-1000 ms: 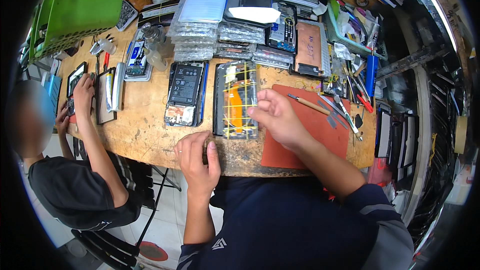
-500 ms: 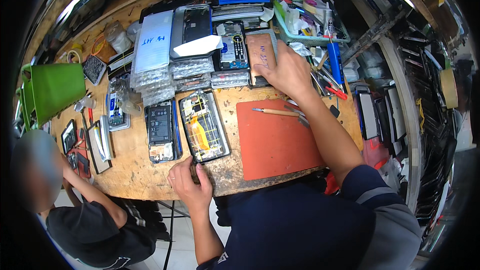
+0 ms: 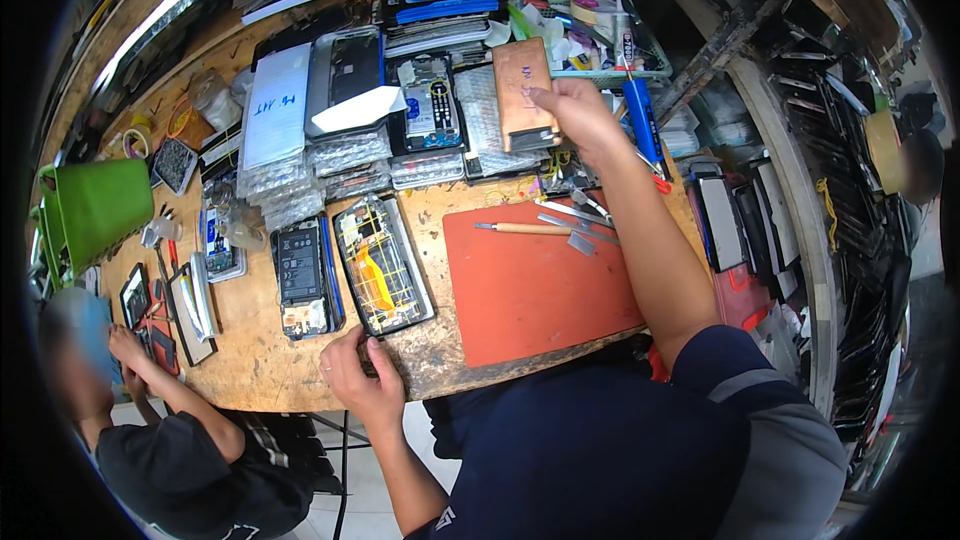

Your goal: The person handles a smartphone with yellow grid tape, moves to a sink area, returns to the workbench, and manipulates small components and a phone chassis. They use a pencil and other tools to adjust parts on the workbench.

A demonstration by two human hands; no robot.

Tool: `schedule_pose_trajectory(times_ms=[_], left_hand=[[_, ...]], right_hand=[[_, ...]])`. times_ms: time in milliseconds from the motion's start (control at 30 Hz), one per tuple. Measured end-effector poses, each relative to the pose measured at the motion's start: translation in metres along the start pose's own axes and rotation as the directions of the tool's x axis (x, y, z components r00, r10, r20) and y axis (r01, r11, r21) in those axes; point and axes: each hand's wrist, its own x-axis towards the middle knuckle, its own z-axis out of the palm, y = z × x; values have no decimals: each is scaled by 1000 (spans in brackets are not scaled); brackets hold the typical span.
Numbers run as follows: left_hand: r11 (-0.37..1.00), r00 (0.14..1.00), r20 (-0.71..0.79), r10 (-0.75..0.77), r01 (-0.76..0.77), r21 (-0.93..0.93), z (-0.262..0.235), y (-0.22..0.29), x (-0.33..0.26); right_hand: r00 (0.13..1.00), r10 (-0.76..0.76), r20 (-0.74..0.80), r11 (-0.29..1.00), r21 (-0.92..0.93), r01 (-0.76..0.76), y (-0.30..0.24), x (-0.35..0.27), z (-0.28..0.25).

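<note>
Raised over the back of the bench, my right hand [image 3: 582,122] grips a flat copper-coloured phone panel [image 3: 520,90] by its right side, thumb on its face. Handwriting marks the panel, and its lower end is dark. My left hand [image 3: 365,380] rests at the bench's front edge, thumb apart from loosely bent fingers, holding nothing. Just beyond it lies an open phone housing [image 3: 410,275] with an orange-yellow ribbon inside. Left of that lies an opened phone [image 3: 302,275] showing its black battery. Bubble wrap [image 3: 482,110] lies beside the raised panel.
A red mat [image 3: 540,300] carries a wooden-handled knife [image 3: 530,229] and metal blades [image 3: 580,243]. Wrapped stacks [image 3: 275,180], another opened phone [image 3: 425,105] and a tool basket [image 3: 650,70] fill the back. A green bin [image 3: 100,200] stands left, near another person's arm [image 3: 170,380].
My right hand has lifted the copper-coloured panel off the bubble wrap at the back. The view has shifted slightly right. My left hand stays at the bench edge.
</note>
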Motion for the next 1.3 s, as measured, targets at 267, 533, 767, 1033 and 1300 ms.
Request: schedule_pose_trajectory(times_ms=[267,533,767,1033,1300], left_hand=[[1000,1000,2,23,-23,5,0,2,3],[1000,998,-60,-6,7,20,1,0,-1],[998,986,-163,23,-13,62,-3,-9,-10],[987,992,-30,123,-120,105,-5,2,-1],[989,985,-84,149,-149,7,-8,-3,-2]], right_hand=[[950,-244,-194,873,-471,128,33,3,27],[829,-520,-208,685,-681,259,8,-26,25],[898,-113,425,905,-329,270,28,-116,118],[926,-133,353,848,-444,291,39,-108,170],[880,94,465,936,-342,81,42,-102,183]])
